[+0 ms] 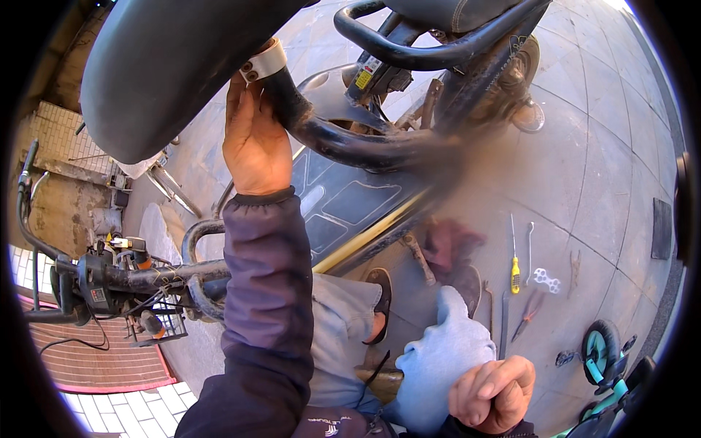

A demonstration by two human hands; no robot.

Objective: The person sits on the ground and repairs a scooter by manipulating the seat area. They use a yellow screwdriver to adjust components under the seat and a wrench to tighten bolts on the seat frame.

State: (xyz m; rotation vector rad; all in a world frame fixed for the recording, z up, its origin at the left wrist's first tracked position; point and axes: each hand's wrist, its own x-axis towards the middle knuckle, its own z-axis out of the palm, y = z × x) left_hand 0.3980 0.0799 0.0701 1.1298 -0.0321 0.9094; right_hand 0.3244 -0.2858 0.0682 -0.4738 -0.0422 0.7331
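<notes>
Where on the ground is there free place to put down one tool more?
Bare paving lies between the rusty tool and the dark rectangle; another patch, between the silver wrench and the dusty wheel. Crowded: around the yellow screwdriver and pliers, where tools lie close together.

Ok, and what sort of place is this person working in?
Most likely an outdoor paved yard or forecourt: large grey paving slabs in daylight, a black-framed scooter-like vehicle over them, and hand tools, including a yellow-handled screwdriver, laid out on the ground.

Grey slab floor, daylit; red striped mat beside white tiles.
</notes>
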